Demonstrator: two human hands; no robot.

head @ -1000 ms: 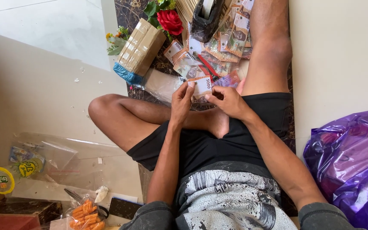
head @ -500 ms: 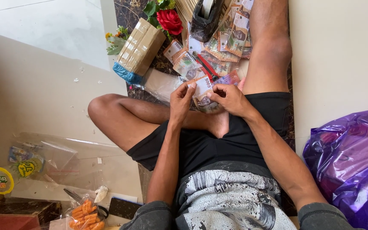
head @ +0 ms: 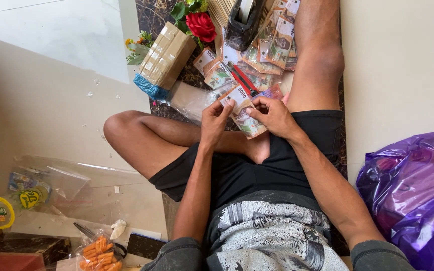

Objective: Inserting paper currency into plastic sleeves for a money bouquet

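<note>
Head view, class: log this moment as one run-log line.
left hand: holds brownish paper banknote | right hand: holds same banknote | beyond: red artificial rose, black tape dispenser

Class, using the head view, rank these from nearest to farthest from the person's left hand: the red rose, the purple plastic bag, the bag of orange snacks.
From the left hand:
1. Red rose, above, top centre.
2. Bag of orange snacks, bottom left.
3. Purple plastic bag, far right.
</note>
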